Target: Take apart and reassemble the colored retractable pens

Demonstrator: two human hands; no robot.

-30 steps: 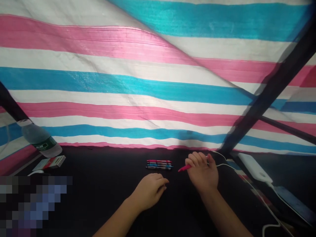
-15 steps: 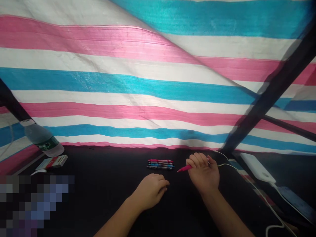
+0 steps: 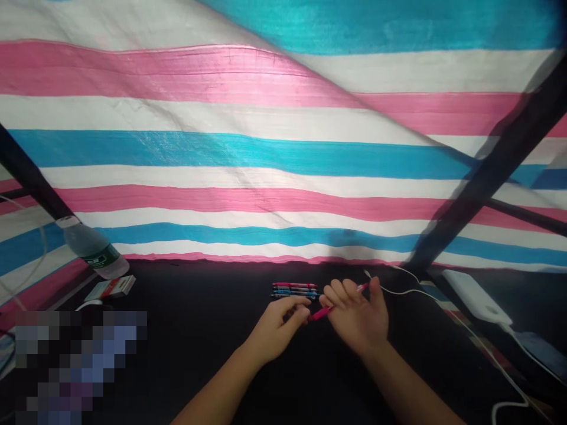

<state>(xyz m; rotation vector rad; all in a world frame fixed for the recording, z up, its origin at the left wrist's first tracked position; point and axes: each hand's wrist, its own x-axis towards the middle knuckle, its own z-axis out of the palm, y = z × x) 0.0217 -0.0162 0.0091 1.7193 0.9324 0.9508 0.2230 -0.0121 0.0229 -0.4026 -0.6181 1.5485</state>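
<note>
A pink pen (image 3: 321, 313) slants between my two hands above the dark table. My right hand (image 3: 357, 316) is closed around it, palm turned up, with the thumb raised along its upper end. At the pen's lower left tip, the thumb and fingers of my left hand (image 3: 281, 327) pinch together; the fingers hide the very tip. Just behind the hands lies a short row of several pens (image 3: 295, 290), side by side, with pink, blue and dark barrels. My right hand's fingers partly overlap the row's right end.
A clear bottle (image 3: 95, 251) stands at the back left, beside a small flat box (image 3: 110, 288). On the right lie a white power bank (image 3: 476, 297) and a white cable (image 3: 420, 292). Striped sheeting (image 3: 248, 200) hangs behind the black table (image 3: 195, 336).
My left hand has moved right and up to the pen's tip, its fingers now pinching there. The right hand has shifted slightly left with the pink pen. The view has turned a little left.
</note>
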